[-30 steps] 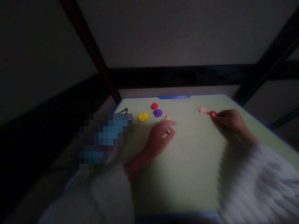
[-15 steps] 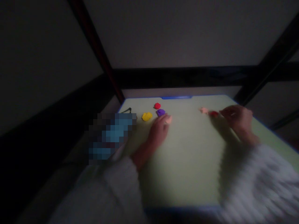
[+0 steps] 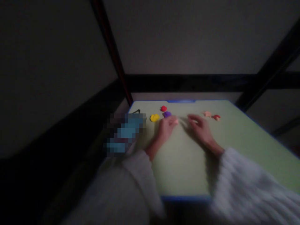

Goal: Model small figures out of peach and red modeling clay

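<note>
My left hand (image 3: 167, 125) is closed on a lump of pale pink modelling clay (image 3: 176, 122), which shows at the fingertips. Just to its right is my right hand (image 3: 199, 126), curved, with its thumb and fingers apart and nothing visible between them. Behind the left hand lies a purple clay lump (image 3: 167, 114). A flat yellow clay piece (image 3: 154, 117) is to the left of that, and a red clay lump (image 3: 163, 108) sits farther back. Beyond the right hand lie a pale pink clay shape (image 3: 207, 114) and a small red-topped piece with a pale stem (image 3: 217, 117), like a mushroom.
Everything lies on a pale tabletop (image 3: 185, 168) with a blue edge. At its left side is a blurred-out blue object (image 3: 125, 132), with a thin dark curved item (image 3: 137, 111) behind it. A wall with a dark horizontal band (image 3: 192, 82) stands behind the table.
My right hand has moved left, away from the red-topped piece, whose pale stem now shows. It is now close to my left hand, which still holds the pink clay. The view has shifted slightly.
</note>
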The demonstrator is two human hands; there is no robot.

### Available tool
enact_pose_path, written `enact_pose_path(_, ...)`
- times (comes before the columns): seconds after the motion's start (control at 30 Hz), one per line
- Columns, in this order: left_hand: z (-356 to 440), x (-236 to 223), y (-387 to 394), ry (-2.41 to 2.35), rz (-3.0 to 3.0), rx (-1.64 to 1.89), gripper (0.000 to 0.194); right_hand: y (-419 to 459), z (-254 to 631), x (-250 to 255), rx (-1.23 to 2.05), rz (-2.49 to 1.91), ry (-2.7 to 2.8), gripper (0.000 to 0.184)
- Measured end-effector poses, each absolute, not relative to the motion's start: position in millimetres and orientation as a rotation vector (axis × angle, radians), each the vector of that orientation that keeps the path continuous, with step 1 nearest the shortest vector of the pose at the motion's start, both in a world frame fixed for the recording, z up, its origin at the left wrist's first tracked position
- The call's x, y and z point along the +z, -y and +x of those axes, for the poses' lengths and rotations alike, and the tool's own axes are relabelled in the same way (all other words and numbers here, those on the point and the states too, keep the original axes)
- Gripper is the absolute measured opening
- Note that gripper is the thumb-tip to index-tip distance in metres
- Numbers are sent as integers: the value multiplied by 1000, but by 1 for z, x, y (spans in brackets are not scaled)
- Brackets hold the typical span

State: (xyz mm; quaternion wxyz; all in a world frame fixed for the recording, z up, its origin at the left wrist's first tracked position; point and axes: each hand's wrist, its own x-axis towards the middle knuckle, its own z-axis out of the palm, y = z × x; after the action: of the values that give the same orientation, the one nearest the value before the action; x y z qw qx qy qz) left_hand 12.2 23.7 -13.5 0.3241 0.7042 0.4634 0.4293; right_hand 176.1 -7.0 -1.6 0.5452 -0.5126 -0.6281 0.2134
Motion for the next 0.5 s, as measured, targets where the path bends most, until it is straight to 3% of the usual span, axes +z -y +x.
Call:
enact_pose_path(0.13, 15, -10, -8, -1062, 1628, 1176, 33, 13, 151, -4, 749, -1064, 1491, 39)
enact_pose_path(0.27, 11, -4, 7, -754, 997, 1183, 29, 23, 131, -5, 984, -879, 1440, 43)
enact_pose_path(0.5, 11, -6, 15, -847, 1240, 1154, 37, 34, 132, 2, 960, -830, 1552, 45)
